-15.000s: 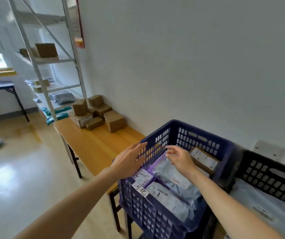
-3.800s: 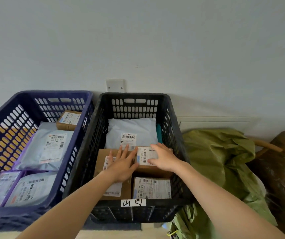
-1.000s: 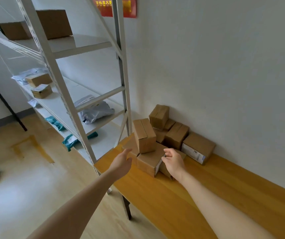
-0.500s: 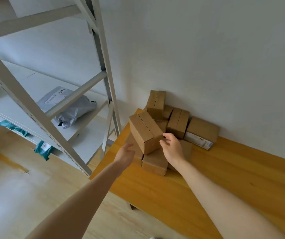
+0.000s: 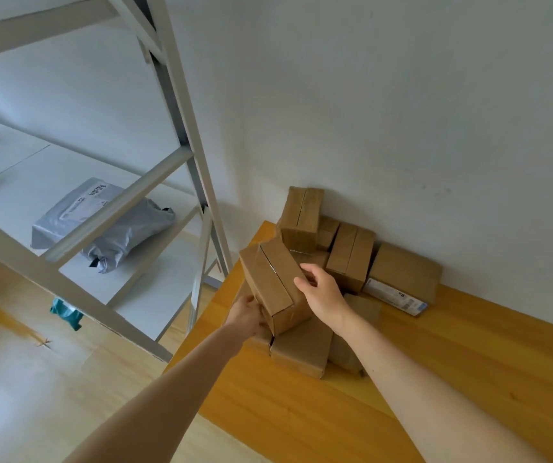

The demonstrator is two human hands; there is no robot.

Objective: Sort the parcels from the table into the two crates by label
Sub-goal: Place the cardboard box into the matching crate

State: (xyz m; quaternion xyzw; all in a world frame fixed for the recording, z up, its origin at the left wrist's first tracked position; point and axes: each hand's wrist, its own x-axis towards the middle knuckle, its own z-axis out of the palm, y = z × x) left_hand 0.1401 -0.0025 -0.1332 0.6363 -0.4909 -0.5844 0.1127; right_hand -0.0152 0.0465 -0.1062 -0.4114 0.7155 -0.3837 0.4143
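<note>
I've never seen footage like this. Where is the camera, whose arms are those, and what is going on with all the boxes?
There is no machine here. A person wears one wide-angle camera on the head, so you are looking down along their own bare arms. The left hand and the right hand both grip one brown cardboard box. It is tilted and sits on top of a pile of similar boxes on the wooden table, against the wall. The labelled box at the right of the pile shows a printed sticker. Left of the table stands a metal shelf rack with a grey mailer bag on it. The crates are not in this view.
</note>
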